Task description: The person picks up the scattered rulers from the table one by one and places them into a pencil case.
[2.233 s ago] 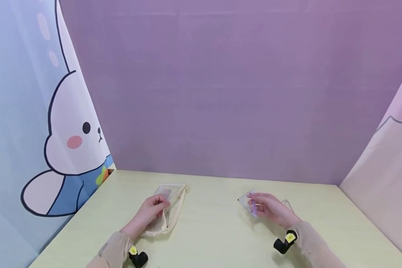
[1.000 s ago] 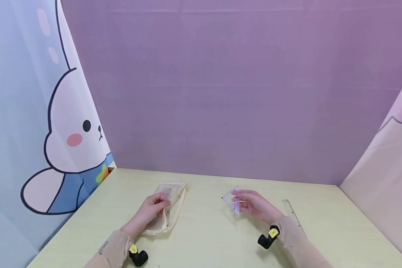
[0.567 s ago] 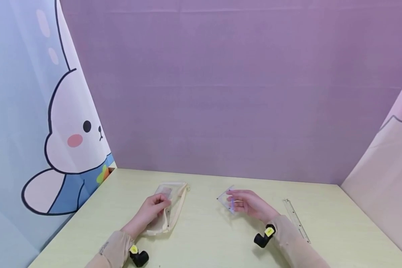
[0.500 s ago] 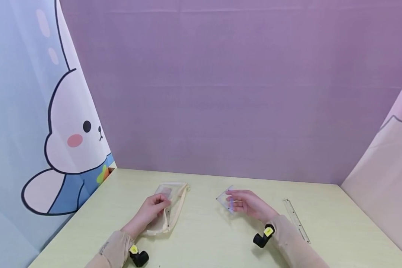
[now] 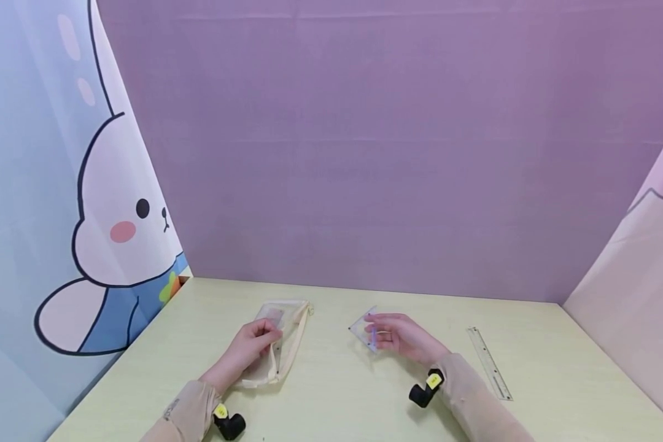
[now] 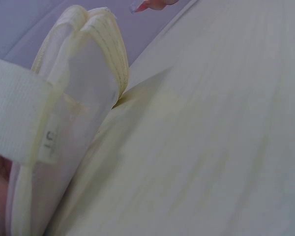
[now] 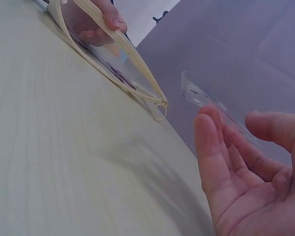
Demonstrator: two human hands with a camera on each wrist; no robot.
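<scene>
My left hand [image 5: 251, 341] pinches the upper layer of a see-through zip pouch [image 5: 294, 339] with cream edging, lifting its mouth open toward the right. In the right wrist view, the zip edge [image 7: 129, 49] gapes and some flat thing with purple marks shows inside. A white tag [image 6: 19, 110] hangs on the pouch in the left wrist view. To the right, above the table, my right hand [image 5: 406, 337] holds a clear set square [image 5: 360, 328] between thumb and fingers, one corner pointing at the pouch. A gap separates the set square from the pouch mouth.
A clear straight ruler [image 5: 490, 365] lies on the pale table [image 5: 331, 399], right of my right forearm. A purple cloth [image 5: 364, 153] stands behind the table. A printed rabbit curtain [image 5: 116, 245] hangs at the left, a pale one [image 5: 641, 294] at the right.
My right hand has moved left with the set square, nearer the pouch, and the whole ruler has come into sight behind it. The left hand and pouch have stayed in place.
</scene>
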